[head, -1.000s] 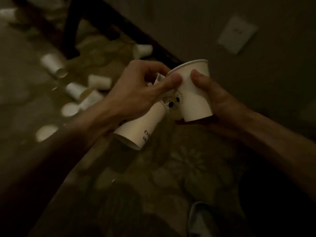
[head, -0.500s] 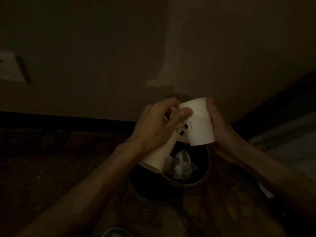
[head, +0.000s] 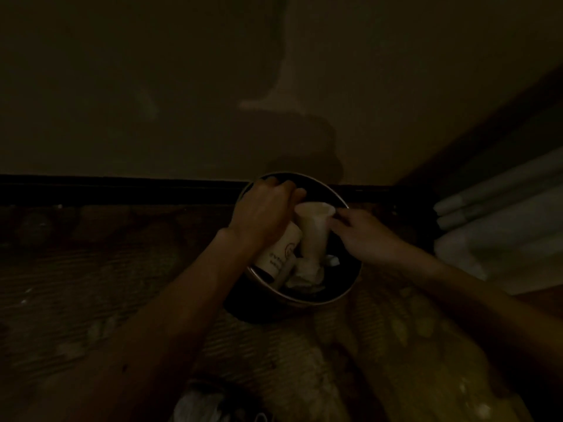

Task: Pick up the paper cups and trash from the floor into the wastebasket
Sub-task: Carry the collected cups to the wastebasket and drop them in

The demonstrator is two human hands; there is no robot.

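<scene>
The wastebasket (head: 347, 295) stands on the carpet (head: 122, 300) against the baseboard (head: 122, 187). Both hands are over its mouth. The left hand (head: 265, 214) has its fingers (head: 297, 194) curled round a printed cup (head: 278, 254), which tilts with its mouth down towards the near-left rim. The right hand (head: 365, 236) grasps a plain cup (head: 313, 229) near its rim; this cup is upright inside the basket, just beside the printed one. Crumpled paper (head: 307, 274) lies beneath them.

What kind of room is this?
Probably a dim, carpeted room in a home or hotel: patterned carpet, a dark baseboard under a plain wall, and a small round wastebasket by it.
</scene>
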